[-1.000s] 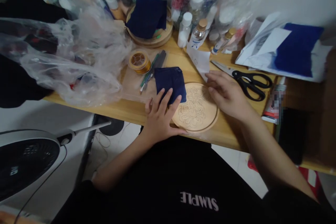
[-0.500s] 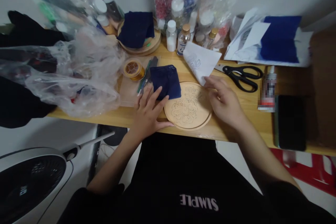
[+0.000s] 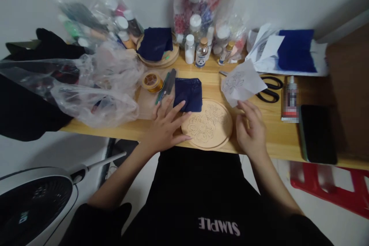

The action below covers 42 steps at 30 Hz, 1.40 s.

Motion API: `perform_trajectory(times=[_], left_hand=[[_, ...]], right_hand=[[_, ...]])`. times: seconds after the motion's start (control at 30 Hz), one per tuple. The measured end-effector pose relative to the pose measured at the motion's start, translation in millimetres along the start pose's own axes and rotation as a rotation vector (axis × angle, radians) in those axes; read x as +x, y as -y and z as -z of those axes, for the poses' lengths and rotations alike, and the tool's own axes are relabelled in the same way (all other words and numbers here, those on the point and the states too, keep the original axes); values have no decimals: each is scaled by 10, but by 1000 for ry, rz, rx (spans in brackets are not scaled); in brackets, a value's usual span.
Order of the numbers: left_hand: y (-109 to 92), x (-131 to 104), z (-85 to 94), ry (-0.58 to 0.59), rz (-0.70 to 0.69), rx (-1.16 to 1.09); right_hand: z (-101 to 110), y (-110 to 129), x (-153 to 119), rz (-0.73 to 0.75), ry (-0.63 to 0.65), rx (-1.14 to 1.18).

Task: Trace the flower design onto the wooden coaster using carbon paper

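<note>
A round wooden disc (image 3: 206, 125) with flower line drawings lies near the table's front edge. My left hand (image 3: 165, 127) is spread at its left rim, the fingers reaching the lower edge of a folded dark blue sheet (image 3: 188, 94). On the right, my right hand (image 3: 252, 128) has its fingers bent together on the lower edge of a white paper (image 3: 242, 81) with a flower drawing. That paper is tilted and partly covers the black-handled scissors (image 3: 272, 94).
A gold wire spool (image 3: 152, 82), dark pens (image 3: 167, 84) and a crumpled plastic bag (image 3: 106, 88) are at the left. Small bottles (image 3: 201, 53) stand behind. At the right are a glue tube (image 3: 291, 102) and a phone (image 3: 318, 134).
My right hand has moved right with the white paper, away from the disc and over the scissors. My left hand stays spread beside the disc. The camera view has shifted slightly.
</note>
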<state>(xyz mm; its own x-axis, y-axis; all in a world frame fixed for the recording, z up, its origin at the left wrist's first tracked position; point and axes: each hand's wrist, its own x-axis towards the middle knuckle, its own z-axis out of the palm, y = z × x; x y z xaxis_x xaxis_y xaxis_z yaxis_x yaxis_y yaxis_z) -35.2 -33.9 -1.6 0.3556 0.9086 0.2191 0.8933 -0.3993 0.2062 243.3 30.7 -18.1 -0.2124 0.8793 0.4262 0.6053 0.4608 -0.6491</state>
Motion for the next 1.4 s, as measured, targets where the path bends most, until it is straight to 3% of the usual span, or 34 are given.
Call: perform_trajectory(times=[0.13, 0.3, 0.53, 0.77, 1.1, 1.4], left_hand=[[-242, -51, -152, -133, 101, 19], [-384, -13, -272, -145, 205, 23], [-366, -4, -235, -144, 172, 13], [-363, 12, -206, -65, 165, -30], [-177, 26, -154, -192, 179, -190], [-197, 41, -141, -103, 103, -157]], right_hand=[[24, 19, -89, 76, -32, -72], [-35, 38, -140, 147, -31, -112], [-41, 0, -132, 115, -27, -70], [-28, -10, -139, 97, -20, -44], [-23, -18, -150, 62, -7, -58], [-5, 18, -142, 42, 1, -40]])
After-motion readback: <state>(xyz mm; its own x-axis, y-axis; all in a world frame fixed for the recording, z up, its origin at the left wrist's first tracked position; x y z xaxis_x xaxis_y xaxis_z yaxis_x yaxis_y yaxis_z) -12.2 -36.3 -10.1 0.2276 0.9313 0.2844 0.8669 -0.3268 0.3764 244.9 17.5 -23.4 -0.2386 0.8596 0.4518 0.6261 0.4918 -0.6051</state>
